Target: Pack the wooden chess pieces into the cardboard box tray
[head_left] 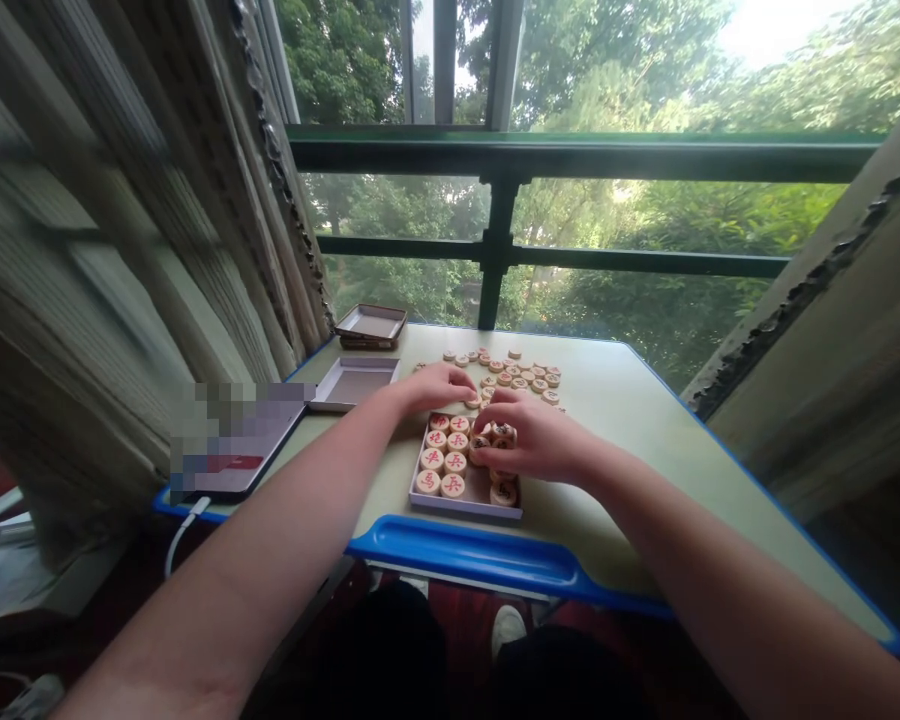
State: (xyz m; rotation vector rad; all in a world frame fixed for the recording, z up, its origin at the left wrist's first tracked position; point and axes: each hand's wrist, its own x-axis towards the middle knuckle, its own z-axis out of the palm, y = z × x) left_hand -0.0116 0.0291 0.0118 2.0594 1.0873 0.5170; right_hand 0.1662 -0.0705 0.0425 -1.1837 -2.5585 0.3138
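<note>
An open box tray (468,503) holds round wooden Chinese chess pieces. Two columns of red-marked pieces (455,462) fill its left part, and dark-marked ones (503,494) lie on the right. My right hand (536,435) reaches over the tray with thumb and fingers closed around a dark-marked Chinese chess piece (481,448). Just beyond the tray's far edge, my left hand (439,385) has its fingertips closed on another Chinese chess piece (472,403); its marking is too small to read. Loose Chinese chess pieces (521,384) are scattered on the table past both hands.
Behind my left arm lies a second open tray (354,384), with stacked trays (371,322) farther back. A flat device (259,455) with a white cable (187,520) rests at the table's left. A blue trough (472,555) runs along the near table edge. Curtains flank the window.
</note>
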